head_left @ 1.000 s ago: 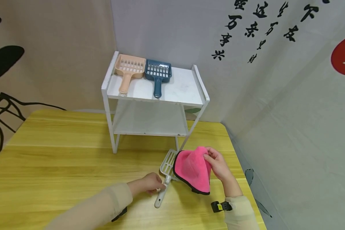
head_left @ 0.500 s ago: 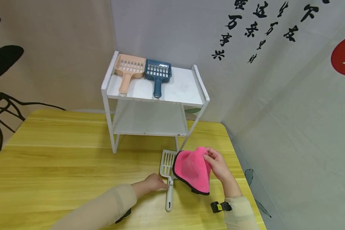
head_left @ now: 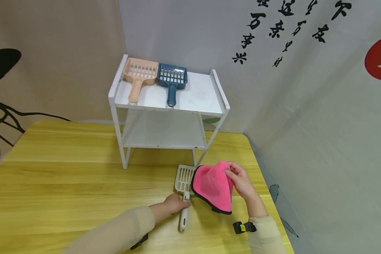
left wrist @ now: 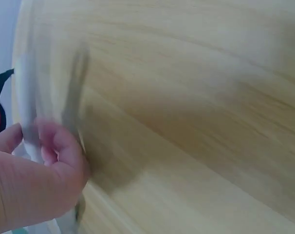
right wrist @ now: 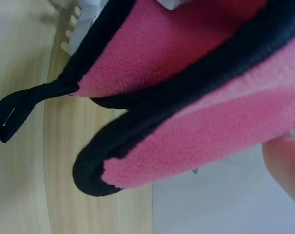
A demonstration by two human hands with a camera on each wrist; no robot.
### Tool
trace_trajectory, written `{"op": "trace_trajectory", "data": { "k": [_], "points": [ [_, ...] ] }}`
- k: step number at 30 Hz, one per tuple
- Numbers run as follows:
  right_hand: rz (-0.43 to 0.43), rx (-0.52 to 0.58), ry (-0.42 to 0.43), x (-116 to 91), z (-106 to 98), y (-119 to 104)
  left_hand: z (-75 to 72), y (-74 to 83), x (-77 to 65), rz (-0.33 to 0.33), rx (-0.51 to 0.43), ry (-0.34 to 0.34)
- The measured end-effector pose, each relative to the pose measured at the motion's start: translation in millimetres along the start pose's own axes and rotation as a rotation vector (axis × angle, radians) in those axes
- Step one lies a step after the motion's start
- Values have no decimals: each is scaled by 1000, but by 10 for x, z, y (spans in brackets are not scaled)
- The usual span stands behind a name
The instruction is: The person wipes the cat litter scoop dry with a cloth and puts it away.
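Both hands have something to hold. Low in the middle of the head view, the left hand (head_left: 175, 203) grips the handle of a gray scoop (head_left: 186, 196). Its thumb is on one side and its fingers curl in from the other, so the hand is closed with the handle in between. The left wrist view is blurry, but it shows that curl too.

Right of it, the right hand (head_left: 241, 178) pinches the top of a pink cloth (head_left: 214, 185) with a black edge. The thumb is in front; I can't see all the other fingertips behind the cloth. The cloth hangs down in a fold and covers the right side of the scoop's slotted head.

To do this part well, I think the left hand needs a firm but easy grip, so the scoop does not spin. The cloth would do best bunched close around the head, with the loose bottom corner out of the way. Pulling too hard could snag it in the slots.

Under it all is a yellow wood table (head_left: 66, 176). At the upper middle, a white rack (head_left: 201, 88) holds a peach scoop (head_left: 135, 88) and a blue scoop (head_left: 172, 84).
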State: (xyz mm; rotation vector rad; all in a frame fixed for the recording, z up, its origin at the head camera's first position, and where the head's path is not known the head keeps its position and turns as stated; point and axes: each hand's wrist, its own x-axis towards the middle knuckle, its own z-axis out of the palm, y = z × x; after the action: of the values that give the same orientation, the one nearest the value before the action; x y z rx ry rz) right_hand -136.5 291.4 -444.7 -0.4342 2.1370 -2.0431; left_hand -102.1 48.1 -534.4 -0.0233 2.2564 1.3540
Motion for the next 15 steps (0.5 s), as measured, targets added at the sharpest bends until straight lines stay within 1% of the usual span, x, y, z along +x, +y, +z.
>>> {"op": "trace_trajectory", "data": {
  "k": [1, 4, 5, 8, 12, 15],
  "points": [
    [-1, 0, 3, 2, 1, -1, -24, -11, -11, 2, -28, 6],
    [-3, -3, 17, 8, 6, -7, -106, -32, -40, -19, -223, -45],
    [-1, -5, 21, 11, 9, -9, -136, -41, -48, -14, -278, -59],
    [-1, -10, 30, 23, 25, -22, -234, -68, -64, -23, -404, -91],
    [5, -14, 33, 43, 50, -48, -412, -121, -83, 5, -350, -98],
    [-1, -18, 31, 59, 63, -65, -594, -151, -104, 29, -292, -142]
  ]
}}
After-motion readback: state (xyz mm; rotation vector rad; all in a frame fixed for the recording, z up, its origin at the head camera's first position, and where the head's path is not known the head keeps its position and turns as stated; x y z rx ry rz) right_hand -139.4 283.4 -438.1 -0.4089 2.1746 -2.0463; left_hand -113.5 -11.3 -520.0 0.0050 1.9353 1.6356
